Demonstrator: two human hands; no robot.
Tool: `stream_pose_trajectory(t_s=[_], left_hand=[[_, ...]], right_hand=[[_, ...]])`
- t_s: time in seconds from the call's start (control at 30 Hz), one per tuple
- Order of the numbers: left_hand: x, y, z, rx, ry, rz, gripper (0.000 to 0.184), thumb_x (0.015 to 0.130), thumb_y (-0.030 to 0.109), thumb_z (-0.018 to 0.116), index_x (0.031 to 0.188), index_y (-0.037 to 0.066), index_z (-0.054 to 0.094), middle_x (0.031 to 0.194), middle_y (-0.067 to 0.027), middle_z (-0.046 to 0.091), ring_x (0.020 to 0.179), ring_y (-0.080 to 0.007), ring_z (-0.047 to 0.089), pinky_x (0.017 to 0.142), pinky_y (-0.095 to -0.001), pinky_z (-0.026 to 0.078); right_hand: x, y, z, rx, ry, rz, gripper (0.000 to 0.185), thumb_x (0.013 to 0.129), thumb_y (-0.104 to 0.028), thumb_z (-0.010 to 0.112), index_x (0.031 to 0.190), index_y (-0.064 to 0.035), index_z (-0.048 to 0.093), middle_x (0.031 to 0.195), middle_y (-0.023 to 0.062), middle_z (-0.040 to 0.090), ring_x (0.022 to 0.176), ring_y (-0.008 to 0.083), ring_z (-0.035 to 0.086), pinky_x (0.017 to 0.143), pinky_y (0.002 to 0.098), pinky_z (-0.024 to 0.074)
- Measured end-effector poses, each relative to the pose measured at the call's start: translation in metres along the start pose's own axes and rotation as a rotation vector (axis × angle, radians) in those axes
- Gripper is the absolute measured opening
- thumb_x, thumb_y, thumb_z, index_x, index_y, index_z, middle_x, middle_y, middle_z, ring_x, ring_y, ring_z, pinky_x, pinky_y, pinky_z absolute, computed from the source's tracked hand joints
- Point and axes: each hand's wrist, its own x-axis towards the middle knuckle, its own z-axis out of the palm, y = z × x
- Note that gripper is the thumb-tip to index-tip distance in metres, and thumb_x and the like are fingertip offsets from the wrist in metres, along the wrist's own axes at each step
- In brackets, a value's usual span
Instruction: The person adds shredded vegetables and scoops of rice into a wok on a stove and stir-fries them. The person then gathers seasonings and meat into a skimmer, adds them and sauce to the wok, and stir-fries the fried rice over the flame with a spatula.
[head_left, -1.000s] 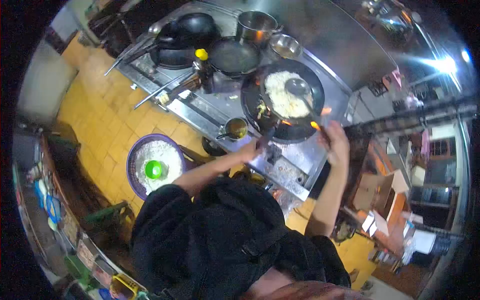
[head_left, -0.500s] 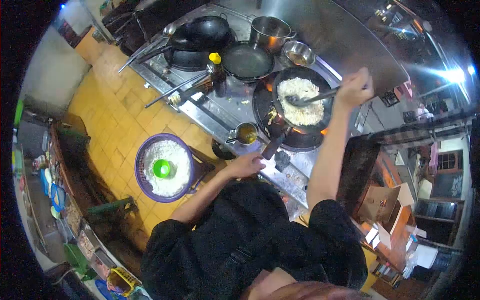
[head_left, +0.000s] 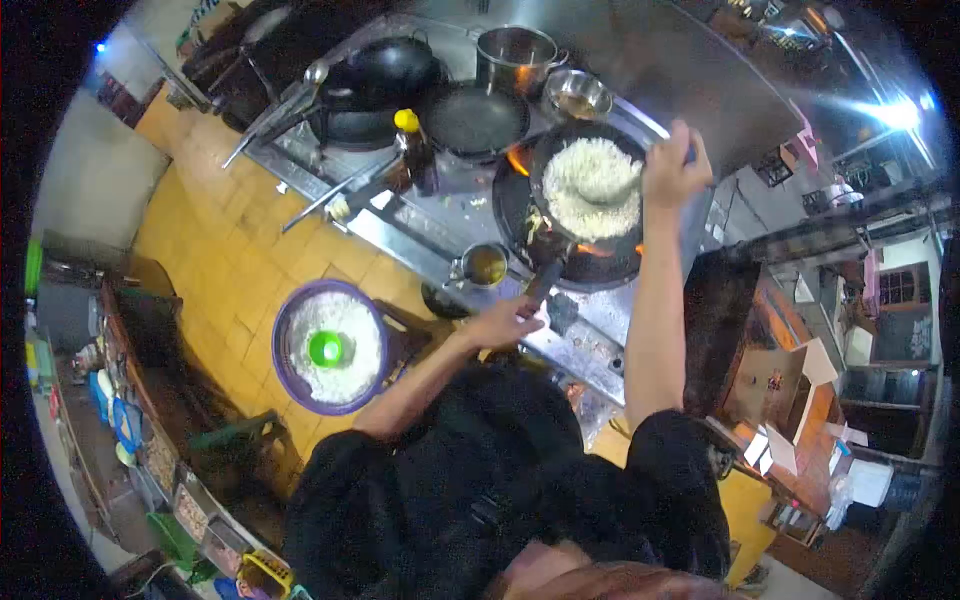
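Observation:
My left hand (head_left: 508, 325) is closed around the dark handle (head_left: 546, 280) of a black wok (head_left: 580, 132) over the burner. White rice (head_left: 590, 158) lies spread in the wok. My right hand (head_left: 678, 168), raised at the wok's right side, is wrapped round the handle of a ladle. The ladle's head (head_left: 602, 192) is smeared by motion over the rice. Flames (head_left: 518, 160) show at the wok's edge. Close to my left hand stands a small metal pot (head_left: 485, 265) with yellowish liquid.
Behind the burner are a flat black pan (head_left: 478, 120), a steel pot (head_left: 515, 62) and a metal bowl (head_left: 580, 95). A yellow-capped bottle (head_left: 415, 160) stands at left. On my left, a purple basket (head_left: 283, 365) holds rice and a green cup (head_left: 325, 348).
The ladle head has moved right across the rice and is now blurred. My right hand has tilted with it. My left hand stays on the wok handle. The whole view has shifted slightly.

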Motion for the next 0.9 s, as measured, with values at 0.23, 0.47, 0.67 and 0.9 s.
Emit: stream_pose_trajectory(t_s=[0.23, 0.47, 0.67, 0.9], left_hand=[[0.002, -0.015, 0.015, -0.052, -0.035, -0.054, 0.045, 0.09, 0.031, 0.062, 0.121, 0.0, 0.051, 0.095, -0.0087, 0.064, 0.081, -0.0142, 0.06, 0.064, -0.028, 0.049], [-0.011, 0.002, 0.004, -0.024, -0.018, -0.104, 0.052, 0.086, 0.037, 0.064, 0.117, -0.004, 0.053, 0.101, -0.0183, 0.064, 0.09, -0.0237, 0.062, 0.079, -0.0356, 0.049], [-0.024, -0.029, -0.002, 0.007, 0.059, -0.108, 0.041, 0.089, 0.027, 0.064, 0.116, -0.002, 0.054, 0.099, -0.0129, 0.065, 0.079, -0.0163, 0.061, 0.071, -0.0309, 0.051], [-0.045, -0.034, -0.007, -0.087, 0.11, -0.203, 0.035, 0.09, 0.028, 0.062, 0.112, 0.001, 0.055, 0.082, -0.0055, 0.062, 0.066, -0.01, 0.056, 0.055, -0.0268, 0.046]], right_hand=[[0.0, 0.032, -0.016, -0.401, -0.044, -0.176, 0.024, 0.089, -0.019, 0.056, 0.073, -0.0014, 0.056, 0.056, 0.001, 0.052, 0.048, 0.0091, 0.045, 0.046, 0.0262, 0.037], [-0.011, 0.046, -0.037, -0.386, -0.087, -0.174, 0.024, 0.088, -0.017, 0.056, 0.069, -0.0021, 0.055, 0.054, 0.0001, 0.051, 0.051, 0.0085, 0.046, 0.048, 0.027, 0.0386], [-0.03, 0.041, -0.046, -0.008, 0.042, -0.127, 0.022, 0.086, -0.015, 0.058, 0.07, -0.0015, 0.054, 0.055, 0.0048, 0.051, 0.05, 0.0114, 0.045, 0.049, 0.0279, 0.0381], [0.017, 0.008, -0.036, 0.082, 0.147, -0.211, 0.03, 0.086, -0.016, 0.049, 0.06, -0.0027, 0.047, 0.051, 0.0046, 0.047, 0.045, 0.0116, 0.045, 0.044, 0.0272, 0.0343]])
